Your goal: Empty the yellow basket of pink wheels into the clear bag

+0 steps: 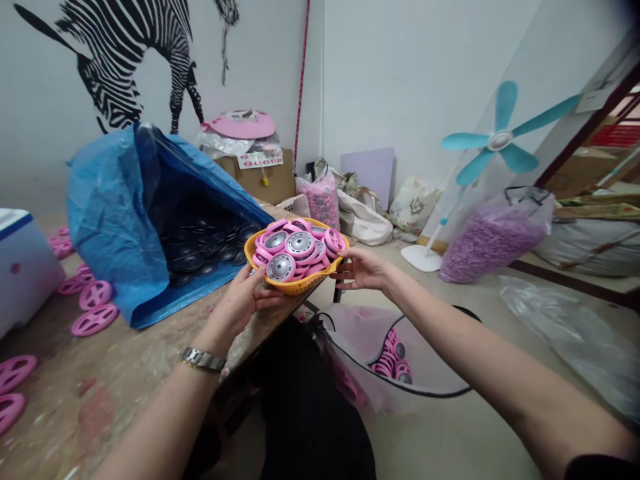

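Worn wood worktable [125,360], dusty, stained; pink wheel rims [94,320] scattered at left, blue bag [115,227] of dark discs lying open on it. Yellow basket [296,287] of pink wheels held past table's right edge, left hand [245,300] and right hand [363,270] gripping opposite rims. Below: clear sack [425,360] on wire hoop, some wheels inside. Bare floor at right; teal fan [500,140], white walls.
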`<state>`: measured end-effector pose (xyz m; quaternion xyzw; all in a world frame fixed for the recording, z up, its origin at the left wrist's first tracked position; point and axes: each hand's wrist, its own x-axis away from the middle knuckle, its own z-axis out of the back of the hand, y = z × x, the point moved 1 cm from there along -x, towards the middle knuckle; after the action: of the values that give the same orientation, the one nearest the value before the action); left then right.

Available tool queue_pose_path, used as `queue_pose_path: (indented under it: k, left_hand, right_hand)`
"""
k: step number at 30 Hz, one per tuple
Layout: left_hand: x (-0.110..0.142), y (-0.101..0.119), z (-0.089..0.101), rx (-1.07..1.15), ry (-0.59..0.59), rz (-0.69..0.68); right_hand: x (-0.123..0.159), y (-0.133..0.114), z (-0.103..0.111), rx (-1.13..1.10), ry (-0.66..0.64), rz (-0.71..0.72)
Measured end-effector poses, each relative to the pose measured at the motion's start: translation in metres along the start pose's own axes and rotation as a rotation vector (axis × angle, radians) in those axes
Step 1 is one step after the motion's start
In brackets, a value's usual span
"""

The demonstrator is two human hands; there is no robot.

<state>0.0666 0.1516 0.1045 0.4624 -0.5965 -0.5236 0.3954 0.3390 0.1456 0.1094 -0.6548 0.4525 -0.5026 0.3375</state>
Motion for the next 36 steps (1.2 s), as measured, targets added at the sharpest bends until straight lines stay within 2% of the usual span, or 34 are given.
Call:
queue_pose_path:
  k: [5, 11, 19, 25, 29, 31, 32, 34, 36]
  left_hand:
    - [-0.008, -0.007, 0.001, -0.010, -0.014, 0.023]
    - [-0.009, -0.002, -0.006, -0.060, 0.016, 0.003]
    - [-0.002, 0.002, -0.019, -0.095, 0.037, -0.045]
    - [0.018, -0.001, -0.043, -0.006, -0.045, -0.032]
    - [0.033, -0.025, -0.057, 0.044, -0.099, -0.059]
    - [0.035, -0.042, -0.062, -0.098, -0.139, -0.100]
    - [0.034, -0.050, -0.065, -0.265, -0.173, -0.148]
    - [0.030, -0.062, -0.075, -0.734, -0.300, -0.298]
    - [0.024, -0.072, -0.089, -1.209, -0.492, -0.436]
  right_hand:
    - [-0.006, 0.004, -0.004, -0.059, -0.037, -0.016]
    - [-0.006, 0.006, -0.018, -0.103, -0.039, -0.004]
    - [-0.001, 0.008, -0.020, -0.248, 0.016, 0.033]
    - [0.039, 0.010, 0.003, -0.286, 0.036, 0.112]
    - [0.080, 0.014, 0.029, -0.268, 0.141, 0.172]
    - [0.099, 0.019, 0.045, -0.257, 0.198, 0.189]
    - [0.109, 0.022, 0.052, -0.251, 0.228, 0.189]
    - [0.126, 0.030, 0.067, -0.243, 0.283, 0.182]
    - [0.142, 0.038, 0.079, -0.233, 0.319, 0.180]
